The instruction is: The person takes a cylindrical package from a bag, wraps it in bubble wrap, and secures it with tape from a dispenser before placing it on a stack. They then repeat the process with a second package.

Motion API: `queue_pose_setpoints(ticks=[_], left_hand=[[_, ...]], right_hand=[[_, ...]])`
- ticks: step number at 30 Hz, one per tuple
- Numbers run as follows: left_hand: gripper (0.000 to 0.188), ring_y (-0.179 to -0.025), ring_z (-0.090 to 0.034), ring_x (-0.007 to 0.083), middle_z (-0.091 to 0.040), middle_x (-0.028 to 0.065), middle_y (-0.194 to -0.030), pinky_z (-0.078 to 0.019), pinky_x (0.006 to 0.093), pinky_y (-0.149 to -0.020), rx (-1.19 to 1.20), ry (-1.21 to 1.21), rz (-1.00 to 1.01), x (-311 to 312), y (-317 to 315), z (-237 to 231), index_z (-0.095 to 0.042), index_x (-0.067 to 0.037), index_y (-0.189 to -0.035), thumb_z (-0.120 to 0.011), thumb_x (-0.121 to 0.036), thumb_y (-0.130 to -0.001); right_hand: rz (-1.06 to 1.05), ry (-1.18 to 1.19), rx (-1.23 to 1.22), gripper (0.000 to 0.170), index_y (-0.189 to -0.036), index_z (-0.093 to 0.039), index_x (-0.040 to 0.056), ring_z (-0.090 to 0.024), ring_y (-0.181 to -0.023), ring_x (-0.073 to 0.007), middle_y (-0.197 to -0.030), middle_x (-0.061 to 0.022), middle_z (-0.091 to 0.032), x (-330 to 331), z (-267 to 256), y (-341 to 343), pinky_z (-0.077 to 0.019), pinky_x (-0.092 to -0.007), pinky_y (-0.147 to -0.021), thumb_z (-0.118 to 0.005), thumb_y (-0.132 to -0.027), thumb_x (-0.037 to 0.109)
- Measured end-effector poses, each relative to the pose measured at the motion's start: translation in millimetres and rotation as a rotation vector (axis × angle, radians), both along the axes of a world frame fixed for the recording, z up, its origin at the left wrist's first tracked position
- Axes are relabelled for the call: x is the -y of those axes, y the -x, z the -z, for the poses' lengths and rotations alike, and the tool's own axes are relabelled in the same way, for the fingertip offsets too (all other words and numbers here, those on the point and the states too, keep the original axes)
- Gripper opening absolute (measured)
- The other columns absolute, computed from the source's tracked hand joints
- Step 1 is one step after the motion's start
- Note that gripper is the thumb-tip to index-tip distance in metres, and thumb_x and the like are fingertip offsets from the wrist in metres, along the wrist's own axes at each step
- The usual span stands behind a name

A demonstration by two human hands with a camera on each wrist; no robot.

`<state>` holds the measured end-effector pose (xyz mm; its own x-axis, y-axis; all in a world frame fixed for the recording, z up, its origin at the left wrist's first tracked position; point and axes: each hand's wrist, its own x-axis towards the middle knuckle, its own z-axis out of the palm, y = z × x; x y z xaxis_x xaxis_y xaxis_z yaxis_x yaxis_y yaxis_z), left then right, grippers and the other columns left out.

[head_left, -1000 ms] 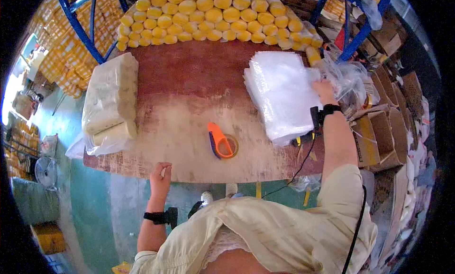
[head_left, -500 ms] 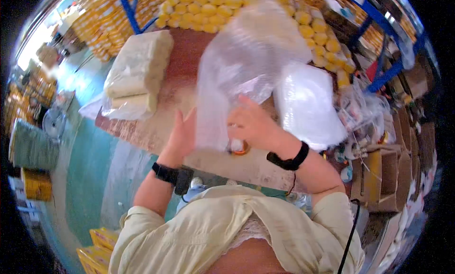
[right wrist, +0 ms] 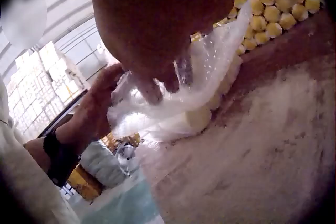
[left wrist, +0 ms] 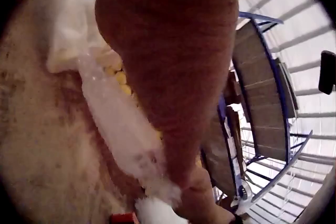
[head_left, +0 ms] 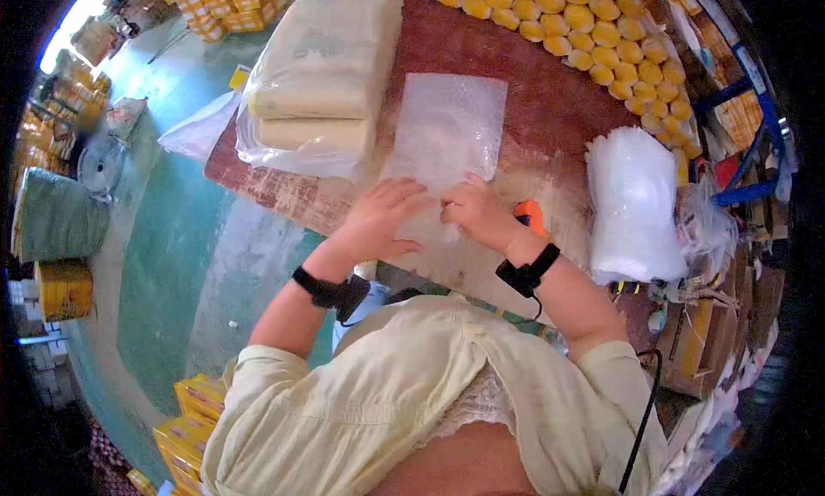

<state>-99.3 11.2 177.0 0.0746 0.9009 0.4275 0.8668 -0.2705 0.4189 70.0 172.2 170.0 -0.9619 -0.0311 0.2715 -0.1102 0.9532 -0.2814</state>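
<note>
Lying by the left edge: a large cream-coloured, block-shaped pack wrapped in clear plastic (head_left: 331, 58), on the worn red-brown tabletop (head_left: 438, 45).
Left grip (head_left: 387, 217): a bare hand at the near edge, fingers apart and mostly straight, clasping nothing.
Translucent bubble-textured plastic bag (head_left: 451, 122): over the middle of the tabletop, straight ahead of both hands; long axis running from the near edge toward the far edge; left grip above its near left side, contact unclear.
Right grip (head_left: 484, 213): fingers curled, thumb and fingertips together, pinching the bag's near end, so this is the nearer hand.
Orange plastic tool (head_left: 532, 214): just beside the right wrist, partly hidden.
Far edge, toward the right corner: piled yellow-ended cylinders (head_left: 593, 36).
Right edge: a glossy stack of white plastic bags (head_left: 634, 204), well apart from both hands.
</note>
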Motion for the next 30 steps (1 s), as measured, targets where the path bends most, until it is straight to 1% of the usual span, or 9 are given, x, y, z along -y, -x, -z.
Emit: queue_pose_setpoints(ticks=[6,9,12,15,17,19,22,26,30], left_hand=[[0.024,-0.087,-0.055,0.0297,-0.059,0.0096,-0.085,-0.0453,0.0405,-0.077,-0.067,0.396,0.143,-1,57,94,-0.061,-0.009,-0.084,-0.06,-0.029,-0.071],[0.02,-0.085,-0.056,0.027,-0.058,0.0086,-0.084,-0.047,0.0386,-0.072,-0.018,0.337,0.201,1,59,117,-0.059,-0.009,-0.081,-0.061,-0.024,-0.067],[0.022,-0.085,-0.056,0.0268,-0.057,0.0088,-0.088,-0.0473,0.0381,-0.072,0.041,0.242,0.194,-2,58,141,-0.058,-0.01,-0.084,-0.06,-0.022,-0.065],[0.024,-0.086,-0.056,0.0266,-0.056,0.0087,-0.088,-0.0476,0.038,-0.073,-0.082,0.277,0.243,-13,54,156,-0.058,-0.011,-0.086,-0.06,-0.021,-0.064],[0.022,-0.087,-0.056,0.0261,-0.056,0.0082,-0.087,-0.0477,0.0377,-0.073,0.01,0.291,0.242,-13,57,161,-0.057,-0.011,-0.085,-0.059,-0.019,-0.064],[0.021,-0.086,-0.056,0.0253,-0.056,0.008,-0.087,-0.0476,0.0369,-0.072,-0.026,0.208,0.167,-16,46,184,-0.057,-0.011,-0.085,-0.057,-0.017,-0.065],[0.02,-0.085,-0.056,0.0246,-0.055,0.0071,-0.086,-0.0476,0.0367,-0.071,0.002,0.285,0.16,-9,58,146,-0.056,-0.01,-0.086,-0.056,-0.015,-0.066],[0.023,-0.086,-0.055,0.0249,-0.055,0.0068,-0.088,-0.0464,0.037,-0.074,0.082,0.229,0.126,-1,57,144,-0.055,-0.01,-0.088,-0.056,-0.015,-0.065],[0.026,-0.093,-0.051,0.0261,-0.053,0.0082,-0.092,-0.0436,0.0372,-0.079,0.079,0.242,0.136,5,57,154,-0.056,-0.009,-0.089,-0.057,-0.015,-0.063]], right_hand=[[0.169,-0.177,0.321,0.009,-0.075,-0.059,0.0116,-0.054,-0.09,-0.023,-0.087,-0.0042,-0.055,29,21,44,-0.0327,-0.0455,-0.097,-0.058,-0.067,0.008],[0.488,0.156,0.545,0.016,-0.083,-0.061,0.0103,-0.053,-0.092,-0.026,-0.09,-0.0067,-0.056,21,72,43,-0.0377,-0.04,-0.092,-0.059,-0.067,0.007],[0.28,0.103,0.449,0.024,-0.094,-0.06,0.0088,-0.054,-0.094,-0.0287,-0.095,-0.0106,-0.058,35,21,49,-0.0413,-0.0361,-0.087,-0.057,-0.071,0.007],[0.597,0.19,0.185,0.03,-0.103,-0.058,0.0074,-0.053,-0.098,-0.0298,-0.102,-0.0136,-0.058,18,-1,97,-0.0416,-0.0369,-0.087,-0.055,-0.074,0.008],[0.447,0.277,0.099,0.03,-0.105,-0.057,0.006,-0.053,-0.101,-0.0287,-0.106,-0.0133,-0.057,16,-46,159,-0.0405,-0.038,-0.088,-0.055,-0.075,0.01],[0.295,0.421,0.442,0.033,-0.108,-0.053,0.0032,-0.05,-0.106,-0.0304,-0.112,-0.0144,-0.053,27,-37,211,-0.0383,-0.0385,-0.091,-0.054,-0.076,0.009],[0.109,-0.2,-0.006,0.041,-0.113,-0.047,0.0005,-0.044,-0.11,-0.0333,-0.116,-0.0177,-0.049,40,0,272,-0.0355,-0.0398,-0.093,-0.056,-0.074,0.012],[0.514,-0.144,0.109,0.07,-0.117,-0.043,0.0016,-0.04,-0.109,-0.0346,-0.113,-0.0188,-0.046,24,2,310,-0.0322,-0.0427,-0.094,-0.072,-0.059,0.027],[0.412,-0.194,0.16,0.077,-0.119,-0.042,0.0061,-0.041,-0.106,-0.0329,-0.11,-0.0167,-0.046,37,-16,296,-0.034,-0.0426,-0.092,-0.075,-0.054,0.029]])
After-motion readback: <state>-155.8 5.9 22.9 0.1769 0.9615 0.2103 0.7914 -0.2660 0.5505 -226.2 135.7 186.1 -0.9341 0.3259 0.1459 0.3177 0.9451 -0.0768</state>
